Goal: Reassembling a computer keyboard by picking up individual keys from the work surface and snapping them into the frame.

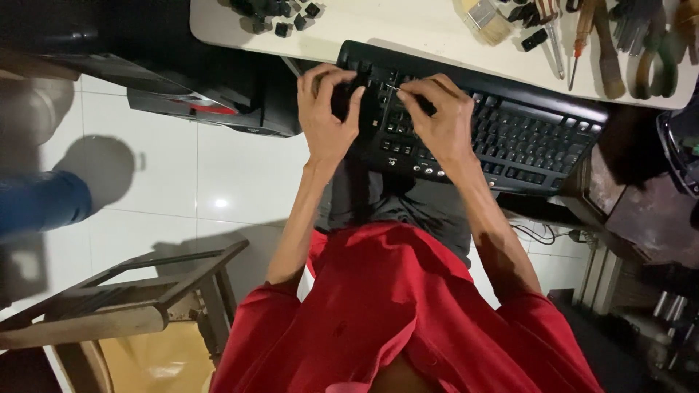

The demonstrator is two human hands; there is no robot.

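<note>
A: Head view. A black plastic computer keyboard [466, 120] is lying half on the person's lap, its far edge leaning on the white table [408, 29]. Left hand [328, 109] is curling over the keyboard's left end, fingers clamped on it.

B: Right hand [437, 116]?

A: Fingers pinched together on a thin metal pick [393, 87], tip resting among the keys. Loose black keycaps [280, 14] are sitting on the table's left; brushes and screwdrivers [582, 36] are lying to the right. A wooden stool [138, 291] is standing on the white tiles.
</note>
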